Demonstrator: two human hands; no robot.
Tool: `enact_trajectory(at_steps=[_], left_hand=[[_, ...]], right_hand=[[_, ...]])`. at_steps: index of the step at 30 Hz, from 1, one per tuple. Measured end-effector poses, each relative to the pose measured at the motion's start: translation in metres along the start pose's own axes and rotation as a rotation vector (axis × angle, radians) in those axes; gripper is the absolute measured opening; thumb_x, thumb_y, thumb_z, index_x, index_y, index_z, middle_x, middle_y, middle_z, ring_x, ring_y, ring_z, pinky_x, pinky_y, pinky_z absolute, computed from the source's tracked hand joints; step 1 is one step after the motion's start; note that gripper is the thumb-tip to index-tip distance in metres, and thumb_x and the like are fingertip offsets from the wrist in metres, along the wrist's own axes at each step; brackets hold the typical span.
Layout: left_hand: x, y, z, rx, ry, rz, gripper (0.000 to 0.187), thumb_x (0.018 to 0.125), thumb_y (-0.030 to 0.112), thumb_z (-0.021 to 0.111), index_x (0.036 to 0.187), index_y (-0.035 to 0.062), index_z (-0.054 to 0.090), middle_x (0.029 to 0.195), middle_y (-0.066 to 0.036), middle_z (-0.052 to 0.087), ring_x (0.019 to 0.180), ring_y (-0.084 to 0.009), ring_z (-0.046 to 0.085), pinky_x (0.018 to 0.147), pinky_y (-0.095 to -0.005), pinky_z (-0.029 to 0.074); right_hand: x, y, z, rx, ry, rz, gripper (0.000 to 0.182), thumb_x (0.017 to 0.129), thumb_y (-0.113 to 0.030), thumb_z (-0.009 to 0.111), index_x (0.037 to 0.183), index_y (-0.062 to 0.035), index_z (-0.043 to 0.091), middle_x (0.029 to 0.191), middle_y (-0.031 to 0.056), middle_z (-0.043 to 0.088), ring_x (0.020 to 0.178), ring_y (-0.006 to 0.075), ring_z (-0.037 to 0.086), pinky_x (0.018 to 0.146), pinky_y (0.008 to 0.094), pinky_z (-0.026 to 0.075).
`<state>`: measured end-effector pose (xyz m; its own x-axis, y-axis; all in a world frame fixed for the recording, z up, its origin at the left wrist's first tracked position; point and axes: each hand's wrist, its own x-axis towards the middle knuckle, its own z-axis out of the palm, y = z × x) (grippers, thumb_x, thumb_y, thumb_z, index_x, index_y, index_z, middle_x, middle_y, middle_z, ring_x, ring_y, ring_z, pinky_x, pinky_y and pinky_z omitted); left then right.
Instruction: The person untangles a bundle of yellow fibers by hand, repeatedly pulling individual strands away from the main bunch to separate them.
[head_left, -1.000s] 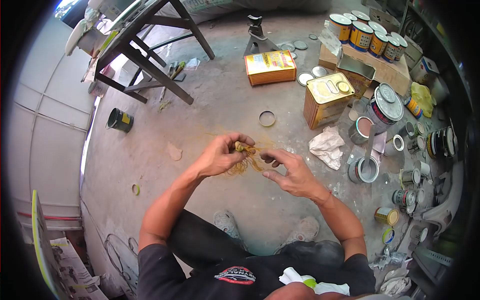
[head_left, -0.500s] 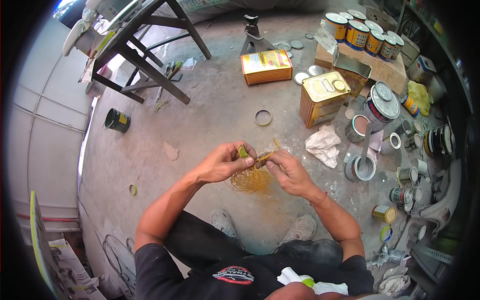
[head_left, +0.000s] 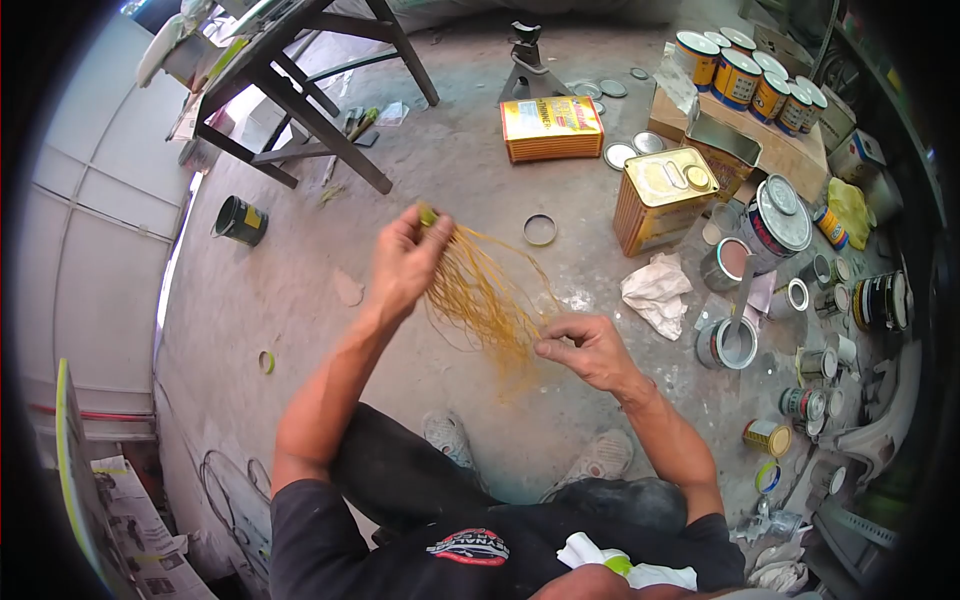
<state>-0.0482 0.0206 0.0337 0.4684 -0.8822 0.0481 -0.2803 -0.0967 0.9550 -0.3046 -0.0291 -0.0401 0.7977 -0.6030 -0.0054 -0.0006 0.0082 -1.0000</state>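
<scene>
A bundle of thin yellow strands [head_left: 475, 295] hangs in front of me, its upper end bound with something green. My left hand [head_left: 408, 258] is closed around that green end, raised up and to the left. My right hand [head_left: 588, 350] is lower and to the right, thumb and fingers pinched by the ends of a few strands. One or two strands run apart from the bundle, slanting from the left hand toward the right fingertips. The loose lower ends fan out and blur above the floor.
A dark can [head_left: 240, 221] lies tipped at left near a wooden trestle [head_left: 330, 140]. A thinner tin [head_left: 552, 130], a square metal can [head_left: 660, 200], a crumpled white cloth [head_left: 656, 294] and several paint cans [head_left: 728, 343] stand to the right. A round lid [head_left: 540, 230] lies ahead.
My left hand has moved up and left with the bound end, away from my right hand. The strands, bunched up before, now stretch out long between the hands.
</scene>
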Motion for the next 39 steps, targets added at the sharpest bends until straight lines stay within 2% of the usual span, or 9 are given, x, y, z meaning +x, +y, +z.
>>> enact_trajectory(at_steps=[6,8,11,15,19,25,30,32,39], left_hand=[[0.059,-0.088,-0.129,0.161,0.756,0.055,0.018,0.094,0.019,0.062,0.091,0.0016,0.065,0.074,-0.001,0.063,0.064,-0.0092,0.052,0.059,-0.0282,0.043],[0.061,-0.113,-0.162,0.260,1.167,-0.085,0.021,0.094,0.020,0.062,0.090,-0.0003,0.065,0.076,-0.006,0.066,0.067,-0.0145,0.059,0.063,-0.0314,0.047],[0.056,-0.124,-0.195,-0.065,1.331,-0.100,0.019,0.094,0.018,0.061,0.094,-0.0008,0.065,0.074,-0.009,0.066,0.070,-0.0188,0.063,0.066,-0.0312,0.049],[0.047,-0.099,-0.155,-0.343,0.654,-0.127,0.025,0.095,0.016,0.062,0.109,-0.0041,0.057,0.093,-0.009,0.064,0.077,-0.0176,0.064,0.069,-0.0296,0.053],[0.012,-0.026,-0.038,-0.318,-0.113,-0.360,0.037,0.094,0.020,0.064,0.118,-0.0064,0.055,0.100,-0.009,0.064,0.085,-0.0139,0.064,0.078,-0.0275,0.054],[-0.040,0.015,0.040,-0.210,-0.361,-0.196,0.037,0.096,0.021,0.061,0.123,-0.0039,0.056,0.105,-0.010,0.067,0.093,-0.0136,0.064,0.083,-0.0284,0.053],[-0.043,0.005,0.040,-0.042,-0.471,-0.154,0.031,0.095,0.018,0.063,0.119,-0.0012,0.062,0.098,-0.005,0.068,0.086,-0.0086,0.063,0.079,-0.0255,0.052],[-0.042,0.001,0.041,0.264,-0.506,-0.079,0.031,0.091,0.020,0.068,0.117,0.0034,0.067,0.099,-0.005,0.069,0.090,-0.0092,0.064,0.076,-0.0278,0.052],[-0.042,0.010,0.044,0.159,-0.584,-0.203,0.032,0.093,0.017,0.066,0.120,0.0005,0.064,0.093,0.000,0.067,0.080,-0.0042,0.057,0.071,-0.0228,0.048]], right_hand=[[-0.020,0.034,-0.030,-0.030,-0.108,-0.071,0.016,0.083,-0.013,0.073,0.091,0.0003,0.072,0.088,0.0097,0.071,0.082,0.0170,0.065,0.076,0.0296,0.049],[-0.022,0.045,-0.061,-0.105,-0.038,0.023,0.014,0.084,-0.010,0.069,0.089,0.0022,0.071,0.094,0.0108,0.071,0.085,0.0186,0.064,0.079,0.0306,0.049],[-0.033,0.076,-0.118,-0.081,0.281,0.082,0.016,0.087,-0.011,0.065,0.091,0.0043,0.069,0.096,0.0073,0.069,0.083,0.0145,0.062,0.078,0.0282,0.048],[-0.025,0.048,-0.116,-0.086,0.412,0.043,0.018,0.088,-0.012,0.064,0.097,0.0039,0.068,0.093,0.0036,0.067,0.082,0.0100,0.059,0.077,0.0251,0.047],[0.005,-0.016,-0.042,-0.221,0.081,-0.033,0.025,0.090,-0.020,0.065,0.104,0.0001,0.067,0.096,0.0120,0.071,0.090,0.0179,0.067,0.079,0.0300,0.050],[0.033,-0.004,0.012,-0.228,0.212,-0.272,0.028,0.092,-0.021,0.062,0.107,0.0024,0.066,0.097,0.0104,0.070,0.089,0.0178,0.065,0.080,0.0313,0.049],[0.024,0.011,-0.007,0.452,-0.261,0.207,0.030,0.093,-0.024,0.061,0.105,0.0032,0.067,0.096,0.0035,0.067,0.088,0.0116,0.060,0.078,0.0268,0.047],[0.024,0.018,-0.010,0.470,-0.242,0.243,0.029,0.092,-0.023,0.063,0.104,0.0036,0.068,0.096,0.0037,0.067,0.087,0.0115,0.060,0.078,0.0262,0.047],[0.017,-0.006,-0.007,0.231,-0.171,0.122,0.029,0.085,-0.019,0.072,0.102,0.0039,0.070,0.090,0.0056,0.069,0.083,0.0132,0.062,0.077,0.0262,0.048]])
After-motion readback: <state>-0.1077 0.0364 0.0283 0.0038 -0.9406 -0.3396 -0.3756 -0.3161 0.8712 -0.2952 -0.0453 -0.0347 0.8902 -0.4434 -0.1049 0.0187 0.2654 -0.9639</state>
